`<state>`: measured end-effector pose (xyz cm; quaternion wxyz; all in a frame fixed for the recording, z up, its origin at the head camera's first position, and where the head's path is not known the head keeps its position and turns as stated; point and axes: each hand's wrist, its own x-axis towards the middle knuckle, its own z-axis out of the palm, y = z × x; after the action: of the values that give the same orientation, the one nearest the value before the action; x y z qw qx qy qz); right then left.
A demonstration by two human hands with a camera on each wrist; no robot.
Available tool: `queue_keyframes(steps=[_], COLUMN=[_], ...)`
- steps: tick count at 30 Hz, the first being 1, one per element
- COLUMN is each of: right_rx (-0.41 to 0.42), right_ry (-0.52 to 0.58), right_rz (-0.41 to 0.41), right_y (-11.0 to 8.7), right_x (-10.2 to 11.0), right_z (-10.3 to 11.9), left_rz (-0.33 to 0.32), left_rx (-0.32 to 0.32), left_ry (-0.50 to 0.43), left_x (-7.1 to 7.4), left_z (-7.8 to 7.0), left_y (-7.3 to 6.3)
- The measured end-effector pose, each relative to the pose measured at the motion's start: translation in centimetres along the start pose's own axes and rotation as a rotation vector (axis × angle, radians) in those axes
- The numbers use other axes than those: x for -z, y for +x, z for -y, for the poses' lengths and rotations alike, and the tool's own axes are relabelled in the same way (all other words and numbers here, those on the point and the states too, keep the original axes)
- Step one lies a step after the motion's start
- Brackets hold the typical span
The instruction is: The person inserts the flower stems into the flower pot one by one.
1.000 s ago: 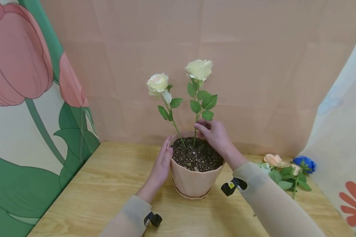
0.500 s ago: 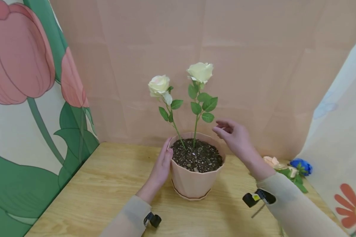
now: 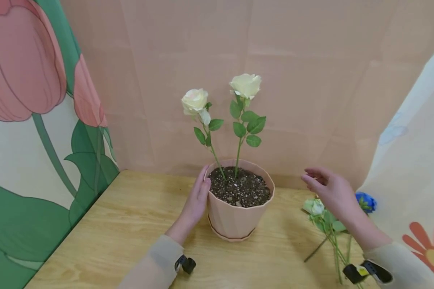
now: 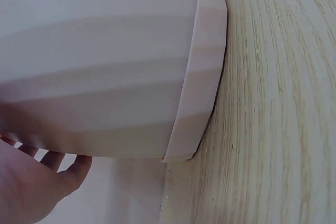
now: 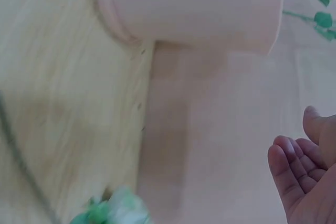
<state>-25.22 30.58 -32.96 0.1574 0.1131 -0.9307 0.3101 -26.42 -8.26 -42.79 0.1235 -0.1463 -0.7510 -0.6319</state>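
Two white roses, a left one (image 3: 195, 102) and a right one (image 3: 245, 86), stand in dark soil (image 3: 238, 188) inside a pink flowerpot (image 3: 235, 220). Their green stems lean apart. My left hand (image 3: 195, 196) rests against the pot's left side, near the rim; in the left wrist view its fingers (image 4: 76, 174) lie along the pot wall. My right hand (image 3: 334, 192) is in the air to the right of the pot, fingers loosely bent and holding nothing. Below it lie loose flowers, among them a pale green-white rose (image 3: 314, 206) and a blue one (image 3: 366, 202).
The pot stands on a saucer (image 3: 233, 237) on the wooden table (image 3: 137, 224). A pink cloth backdrop (image 3: 311, 88) hangs behind. Printed panels stand at the left (image 3: 25, 68) and right (image 3: 416, 180). Loose stems (image 3: 338, 257) extend toward the front right.
My right hand has let go of the right rose's stem and moved right, away from the pot to above the loose flowers. My left hand stays on the pot.
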Motion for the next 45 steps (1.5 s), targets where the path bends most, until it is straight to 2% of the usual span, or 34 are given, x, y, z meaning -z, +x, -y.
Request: queue_keyframes(steps=[9, 16, 24, 27, 33, 39, 45], right_rx=[-0.088, -0.125, -0.202, -0.240, -0.264, -0.318, -0.372], right_ry=[-0.100, -0.115, -0.186, -0.188, -0.170, -0.207, -0.192], right_rz=[0.019, 0.024, 0.102, 0.151, 0.202, 0.242, 0.286], right_y=[-2.6, -4.8, -6.8, -7.3, -8.2, -8.6, -8.7], right_x=[1.0, 1.1, 1.3, 1.0, -0.2, -0.7, -1.4], right_z=[-5.2, -9.1, -12.6, -13.5, -14.8, -15.4, -15.7], left_rz=[0.007, 0.009, 0.013, 0.012, 0.004, 0.011, 0.005], left_rx=[-0.022, -0.025, -0.029, -0.022, 0.003, -0.014, 0.002], left_ry=[0.003, -0.015, -0.007, -0.007, 0.003, -0.009, 0.006], left_x=[0.1, 0.0, 0.0, 0.0, -0.1, -0.1, -0.1], left_z=[0.0, 0.3, 0.2, 0.2, 0.0, -0.1, 0.0], left_y=[0.2, 0.3, 0.3, 0.3, 0.2, 0.1, 0.1])
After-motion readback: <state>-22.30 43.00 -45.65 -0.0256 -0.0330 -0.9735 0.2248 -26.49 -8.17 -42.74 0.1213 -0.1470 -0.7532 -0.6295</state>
